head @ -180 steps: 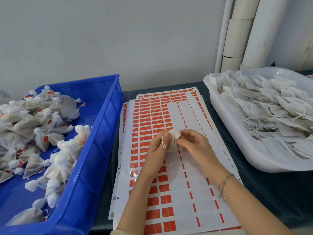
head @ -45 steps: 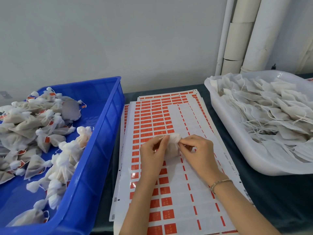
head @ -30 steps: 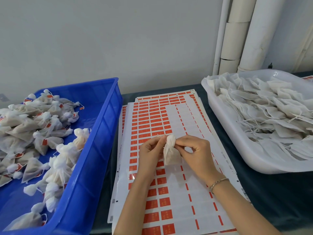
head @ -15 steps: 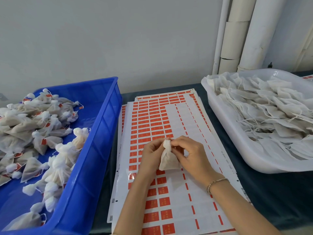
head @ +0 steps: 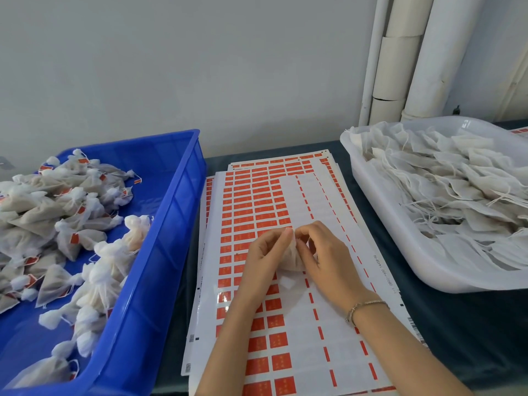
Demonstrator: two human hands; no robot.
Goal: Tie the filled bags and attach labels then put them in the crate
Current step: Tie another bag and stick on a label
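A small white filled bag (head: 292,260) is held between both hands over the sheets of red labels (head: 251,201). My left hand (head: 264,252) pinches the bag's gathered top from the left. My right hand (head: 324,252) curls round its neck from the right, covering much of the bag. The blue crate (head: 160,252) stands to the left, holding several tied bags with red labels (head: 65,212). The bag's string is too small to make out.
A white tub (head: 400,232) of untied filled bags (head: 457,190) stands at the right on the dark table. White pipes (head: 400,58) run up the wall behind it. A grey wall closes the back.
Over the last seconds the bag has stayed between both hands above the label sheets. My fingers have shifted round its top, and the bag has sunk lower so the hands cover more of it.
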